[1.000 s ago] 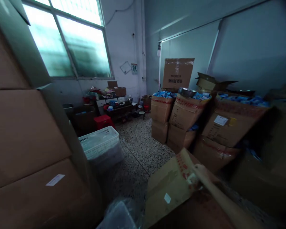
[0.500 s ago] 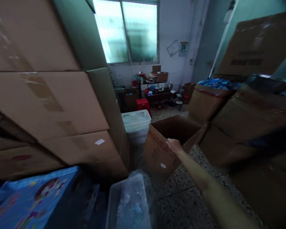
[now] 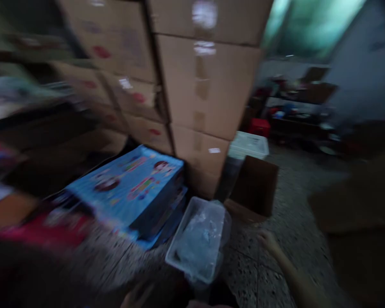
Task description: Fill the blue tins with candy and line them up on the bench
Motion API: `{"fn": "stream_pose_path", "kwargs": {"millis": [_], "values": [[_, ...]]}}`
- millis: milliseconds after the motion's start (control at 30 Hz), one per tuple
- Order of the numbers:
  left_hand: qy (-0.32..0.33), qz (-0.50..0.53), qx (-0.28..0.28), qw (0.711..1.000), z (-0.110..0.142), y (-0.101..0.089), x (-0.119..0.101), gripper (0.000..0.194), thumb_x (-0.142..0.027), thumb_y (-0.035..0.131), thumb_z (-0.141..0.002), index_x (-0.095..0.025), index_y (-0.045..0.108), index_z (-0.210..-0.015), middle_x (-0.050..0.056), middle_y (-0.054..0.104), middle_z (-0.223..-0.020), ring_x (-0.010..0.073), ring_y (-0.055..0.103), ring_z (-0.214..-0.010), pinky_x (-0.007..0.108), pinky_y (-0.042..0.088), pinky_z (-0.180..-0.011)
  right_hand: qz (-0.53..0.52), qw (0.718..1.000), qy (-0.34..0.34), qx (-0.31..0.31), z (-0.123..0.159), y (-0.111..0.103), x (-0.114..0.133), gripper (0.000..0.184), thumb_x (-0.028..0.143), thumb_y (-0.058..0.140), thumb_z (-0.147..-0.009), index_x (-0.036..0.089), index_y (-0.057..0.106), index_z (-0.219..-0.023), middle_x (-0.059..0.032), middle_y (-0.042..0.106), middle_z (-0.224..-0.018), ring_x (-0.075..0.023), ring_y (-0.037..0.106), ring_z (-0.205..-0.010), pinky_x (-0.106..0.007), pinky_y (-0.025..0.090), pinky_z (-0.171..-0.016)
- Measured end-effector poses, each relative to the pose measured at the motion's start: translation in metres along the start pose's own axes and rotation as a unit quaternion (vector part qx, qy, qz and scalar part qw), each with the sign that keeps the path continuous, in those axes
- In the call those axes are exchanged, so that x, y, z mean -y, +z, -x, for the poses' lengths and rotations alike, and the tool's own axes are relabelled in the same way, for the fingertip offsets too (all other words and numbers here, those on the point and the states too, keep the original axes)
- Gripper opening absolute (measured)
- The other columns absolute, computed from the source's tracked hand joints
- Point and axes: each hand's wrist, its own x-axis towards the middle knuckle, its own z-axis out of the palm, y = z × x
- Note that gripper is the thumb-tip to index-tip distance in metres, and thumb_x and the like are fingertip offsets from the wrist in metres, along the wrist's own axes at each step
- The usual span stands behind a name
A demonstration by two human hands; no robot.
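Note:
The open cardboard box (image 3: 258, 184) stands on the floor beside the stack of cartons, its dark inside facing me. Just below its front edge is my right hand (image 3: 267, 240), apart from the box; its fingers are smeared by motion. My left hand (image 3: 137, 296) shows partly at the bottom edge, blurred, with its fingers apart and nothing visible in them. Between the hands sits a translucent plastic tub (image 3: 195, 239) with clear plastic film and small bluish bits in it. To its left lies a stack of blue printed sheets or bags (image 3: 131, 184).
Tall taped cartons (image 3: 211, 90) rise behind the tub. A lidded white bin (image 3: 248, 144) and a red stool (image 3: 259, 127) stand beyond the box. More cardboard (image 3: 356, 201) is at the right. A pink-red item (image 3: 51, 231) lies at the left.
My right hand has let go of the cardboard box, which now stands nearer the cartons with its opening turned toward me. The view has swung left, and my left hand has come in.

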Motion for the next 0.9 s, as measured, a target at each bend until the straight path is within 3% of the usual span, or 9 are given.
{"fn": "stream_pose_path", "kwargs": {"millis": [100,200,300,367,533,633,767,833,900], "values": [[-0.032,0.092,-0.076,0.992,0.027,0.002,0.049,0.025,-0.034,0.062,-0.059,-0.02,0.061,-0.08,0.002,0.065,-0.085,0.0229,0.055,-0.093,0.03,0.044,-0.08,0.006,0.984,-0.06,0.167,-0.006,0.039,-0.014,0.022,0.027,0.042,-0.059,0.021,0.061,-0.05,-0.0029,0.064,-0.058,-0.0232,0.06,-0.067,-0.03,0.045,-0.061],[-0.111,0.151,-0.162,0.969,0.072,0.023,0.096,0.039,-0.042,0.058,-0.056,-0.014,0.061,-0.083,0.006,0.065,-0.078,0.0233,0.059,-0.081,0.031,0.046,-0.072,0.035,0.948,-0.136,0.285,-0.026,0.073,-0.021,0.022,0.03,0.043,-0.053,0.024,0.064,-0.054,-0.0033,0.067,-0.068,-0.0263,0.061,-0.075,-0.032,0.046,-0.069],[-0.194,0.211,-0.231,0.93,0.123,0.058,0.126,0.044,-0.046,0.056,-0.055,-0.012,0.061,-0.081,0.006,0.064,-0.071,0.0226,0.06,-0.075,0.03,0.047,-0.066,0.055,0.912,-0.206,0.35,-0.038,0.093,-0.01,0.028,0.034,0.041,-0.053,0.026,0.066,-0.061,-0.0041,0.068,-0.073,-0.027,0.06,-0.082,-0.033,0.045,-0.074],[-0.217,0.241,-0.263,0.909,0.156,0.08,0.138,0.044,-0.047,0.057,-0.053,-0.012,0.061,-0.078,0.006,0.064,-0.072,0.0229,0.059,-0.077,0.03,0.046,-0.067,0.066,0.893,-0.231,0.381,-0.042,0.101,0.003,0.03,0.035,0.041,-0.054,0.026,0.067,-0.065,-0.0044,0.068,-0.075,-0.0265,0.06,-0.08,-0.034,0.045,-0.074],[-0.249,0.297,-0.332,0.86,0.218,0.11,0.171,0.046,-0.049,0.062,-0.046,-0.013,0.062,-0.075,0.007,0.064,-0.076,0.0248,0.058,-0.083,0.028,0.046,-0.066,0.113,0.859,-0.243,0.436,-0.042,0.125,0.044,0.031,0.031,0.039,-0.058,0.02,0.066,-0.069,-0.005,0.067,-0.073,-0.0229,0.061,-0.071,-0.031,0.047,-0.062],[-0.316,0.342,-0.351,0.812,0.246,0.127,0.205,0.051,-0.051,0.059,-0.049,-0.011,0.06,-0.08,0.009,0.063,-0.076,0.0231,0.059,-0.075,0.027,0.046,-0.056,0.152,0.838,-0.277,0.445,-0.023,0.15,0.081,0.031,0.027,0.038,-0.061,0.019,0.066,-0.074,-0.0031,0.066,-0.067,-0.0186,0.061,-0.064,-0.027,0.045,-0.058],[-0.402,0.428,-0.356,0.727,0.278,0.157,0.246,0.045,-0.048,0.054,-0.057,-0.014,0.055,-0.086,0.009,0.062,-0.08,0.021,0.061,-0.072,0.026,0.044,-0.051,0.203,0.793,-0.337,0.466,0.027,0.19,0.137,0.031,0.02,0.04,-0.062,0.018,0.065,-0.081,-0.0005,0.064,-0.061,-0.0139,0.058,-0.055,-0.022,0.042,-0.055],[-0.411,0.475,-0.354,0.693,0.291,0.169,0.26,0.039,-0.047,0.053,-0.059,-0.017,0.054,-0.084,0.009,0.062,-0.083,0.0209,0.061,-0.075,0.028,0.045,-0.055,0.222,0.773,-0.361,0.472,0.056,0.21,0.164,0.031,0.017,0.04,-0.062,0.017,0.065,-0.081,-0.0005,0.064,-0.062,-0.0132,0.058,-0.055,-0.021,0.041,-0.055],[-0.407,0.498,-0.349,0.682,0.302,0.174,0.272,0.033,-0.047,0.053,-0.059,-0.02,0.054,-0.08,0.009,0.063,-0.085,0.022,0.061,-0.079,0.031,0.046,-0.06,0.232,0.758,-0.389,0.47,0.082,0.23,0.187,0.03,0.015,0.04,-0.062,0.017,0.065,-0.079,-0.0005,0.064,-0.063,-0.0136,0.058,-0.057,-0.022,0.04,-0.057]]}}
